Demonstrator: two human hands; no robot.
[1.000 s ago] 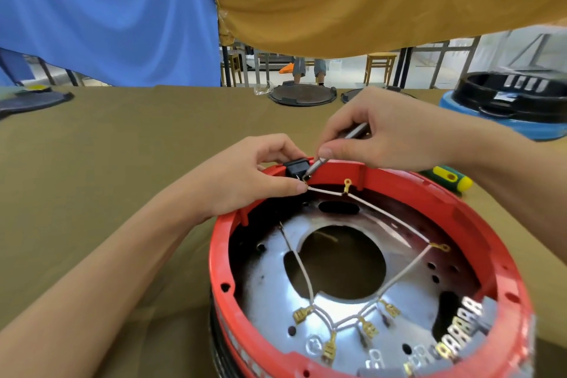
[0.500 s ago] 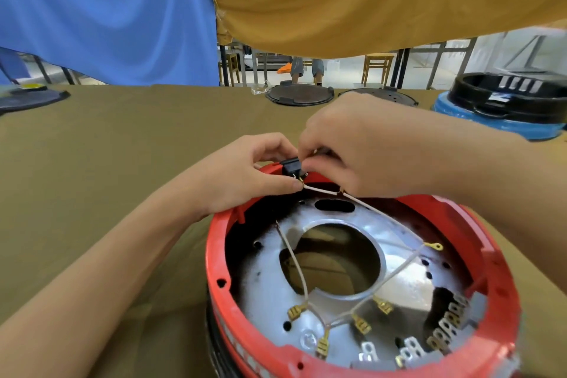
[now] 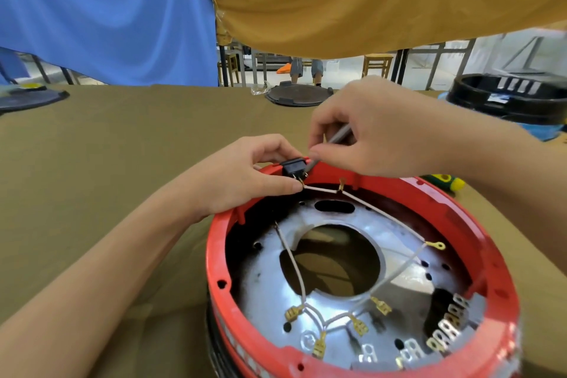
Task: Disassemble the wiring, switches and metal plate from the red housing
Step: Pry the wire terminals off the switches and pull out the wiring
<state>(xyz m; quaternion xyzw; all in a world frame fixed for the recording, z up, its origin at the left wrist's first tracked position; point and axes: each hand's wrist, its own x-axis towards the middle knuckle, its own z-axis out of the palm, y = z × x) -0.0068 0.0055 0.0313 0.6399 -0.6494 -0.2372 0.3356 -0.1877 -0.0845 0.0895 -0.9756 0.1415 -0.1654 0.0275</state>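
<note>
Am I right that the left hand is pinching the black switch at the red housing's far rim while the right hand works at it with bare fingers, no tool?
Not quite. In the head view the right hand holds a slim metal tool against the black switch. The left hand does pinch it at the red housing far rim.

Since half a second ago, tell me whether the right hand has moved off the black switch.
Yes. The right hand has lifted up and to the right, away from the black switch at the red housing rim, uncovering its metal tool.
</note>
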